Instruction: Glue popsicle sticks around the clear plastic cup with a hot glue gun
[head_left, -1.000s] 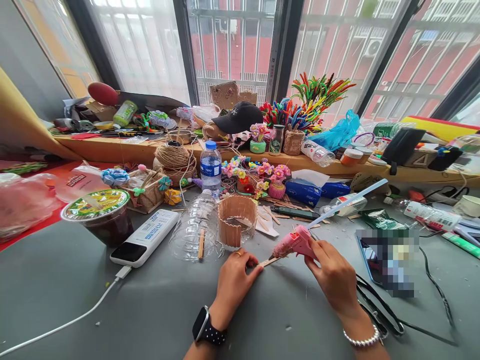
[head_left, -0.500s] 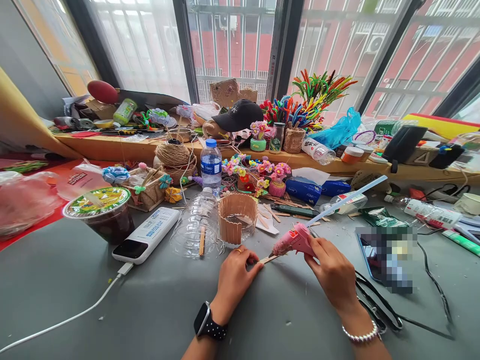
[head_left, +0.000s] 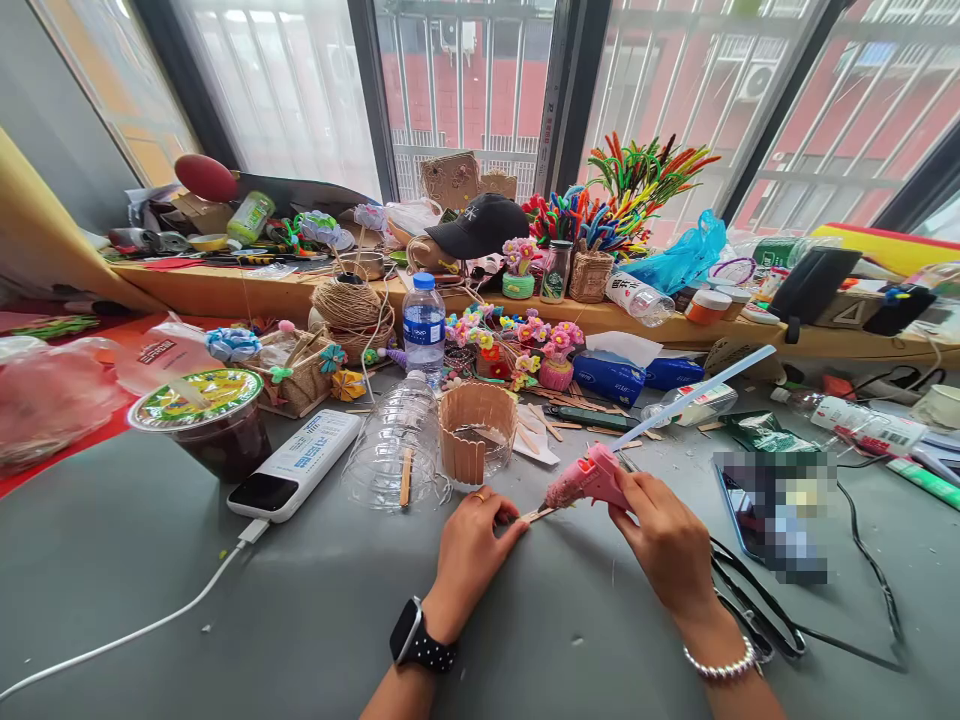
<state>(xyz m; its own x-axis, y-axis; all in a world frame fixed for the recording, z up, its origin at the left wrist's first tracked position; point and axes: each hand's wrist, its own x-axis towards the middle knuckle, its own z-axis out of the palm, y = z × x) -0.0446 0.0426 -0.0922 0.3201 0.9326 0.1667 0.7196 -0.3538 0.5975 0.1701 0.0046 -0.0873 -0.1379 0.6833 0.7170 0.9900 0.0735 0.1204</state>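
My right hand (head_left: 664,535) grips a pink hot glue gun (head_left: 589,478), with a long translucent glue stick (head_left: 697,395) poking out of its back. The gun's nozzle meets a short wooden craft stick (head_left: 538,516) at the middle of the table. Thumb and fingertips of my left hand (head_left: 478,545) pinch the near end of that stick. Just beyond stands a clear plastic ring (head_left: 496,462) partly covered with upright craft sticks (head_left: 461,455). Left of it lies a cut clear plastic bottle (head_left: 382,450), where one craft stick (head_left: 406,477) shows.
A lidded drink cup (head_left: 217,440) and a white power bank (head_left: 300,470) with a cable stand left. A phone (head_left: 739,500) and black cord (head_left: 862,560) lie right. Behind are a water bottle (head_left: 424,330), twine (head_left: 345,305), crafted flowers (head_left: 555,345), tissue packs (head_left: 609,378) and a cutter (head_left: 589,417).
The glue gun's nozzle has shifted slightly left along the craft stick, nearer my left fingertips. The view has tilted a little; both hands keep their grips.
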